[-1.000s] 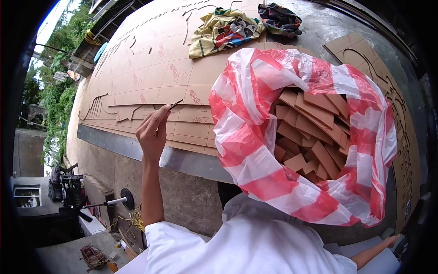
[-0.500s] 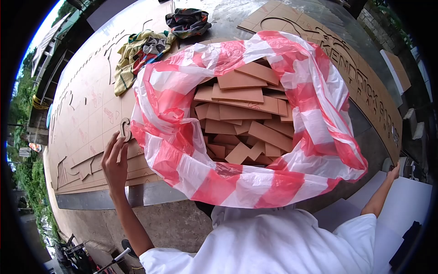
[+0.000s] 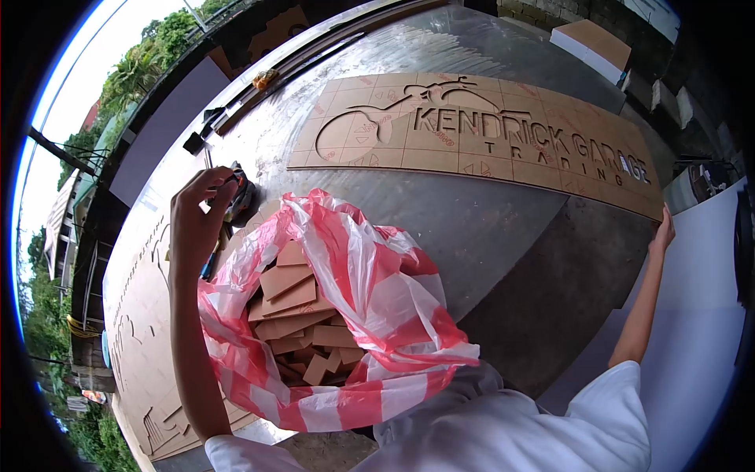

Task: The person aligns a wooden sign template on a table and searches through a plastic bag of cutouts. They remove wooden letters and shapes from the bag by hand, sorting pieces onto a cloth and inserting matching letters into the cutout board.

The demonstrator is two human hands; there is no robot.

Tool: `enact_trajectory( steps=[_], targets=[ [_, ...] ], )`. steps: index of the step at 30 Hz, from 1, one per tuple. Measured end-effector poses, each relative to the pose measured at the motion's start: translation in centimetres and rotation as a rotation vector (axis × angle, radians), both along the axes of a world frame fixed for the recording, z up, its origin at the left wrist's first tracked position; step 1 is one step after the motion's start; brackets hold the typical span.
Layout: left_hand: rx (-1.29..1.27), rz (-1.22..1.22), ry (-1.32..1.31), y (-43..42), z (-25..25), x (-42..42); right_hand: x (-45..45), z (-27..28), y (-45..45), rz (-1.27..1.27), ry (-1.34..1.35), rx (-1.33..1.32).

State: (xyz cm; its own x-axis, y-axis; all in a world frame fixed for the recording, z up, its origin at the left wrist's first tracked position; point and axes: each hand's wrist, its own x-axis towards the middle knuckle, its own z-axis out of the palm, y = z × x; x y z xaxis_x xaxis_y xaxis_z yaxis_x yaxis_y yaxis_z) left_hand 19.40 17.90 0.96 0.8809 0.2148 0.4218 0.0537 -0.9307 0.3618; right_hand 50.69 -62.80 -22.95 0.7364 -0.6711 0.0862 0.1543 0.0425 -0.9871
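My right hand [image 3: 664, 228] grips the lower right corner of a brown paper-faced sign board [image 3: 472, 161], cut with a motorcycle outline and the words KENDRICK GARAGE TRADING. My left hand [image 3: 198, 208] is raised with fingers curled together, in front of a dark bundled cloth [image 3: 242, 197]; what it holds, if anything, I cannot make out. Close in front of me stands a red-and-white striped plastic bag [image 3: 370, 291], its mouth wide. Brown rectangular offcuts [image 3: 295, 311] are piled inside it.
The sign board lies on a large metal-topped table [image 3: 377, 208]. Another cut brown board [image 3: 141, 346] lies at the left. Long dark bars [image 3: 314, 51] run along the far edge. White sheets [image 3: 692, 299] stand at the right, and a white-edged block [image 3: 590, 47] sits at the far right.
My view has swung to the right, so the bag appears lower and left and the whole sign board shows. My left hand has moved up from the curved cut piece. My right hand keeps the board corner.
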Motion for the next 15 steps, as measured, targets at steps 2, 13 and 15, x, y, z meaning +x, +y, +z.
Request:
enact_trajectory(
  steps=[2, 13, 15],
  targets=[
    [0.003, 0.016, 0.233, 3.2, -3.4, 6.5, -0.2, -0.3, -0.3, 0.008, -0.043, -0.131],
    [0.079, 0.023, 0.495, 6.0, -13.2, 14.2, -0.8, 0.7, 3.4, -0.336, 0.004, -0.626],
    [-0.013, -0.016, 0.453, 5.9, -13.3, 14.3, -1.5, 2.2, 5.8, -0.459, -0.014, -0.578]
  ],
)
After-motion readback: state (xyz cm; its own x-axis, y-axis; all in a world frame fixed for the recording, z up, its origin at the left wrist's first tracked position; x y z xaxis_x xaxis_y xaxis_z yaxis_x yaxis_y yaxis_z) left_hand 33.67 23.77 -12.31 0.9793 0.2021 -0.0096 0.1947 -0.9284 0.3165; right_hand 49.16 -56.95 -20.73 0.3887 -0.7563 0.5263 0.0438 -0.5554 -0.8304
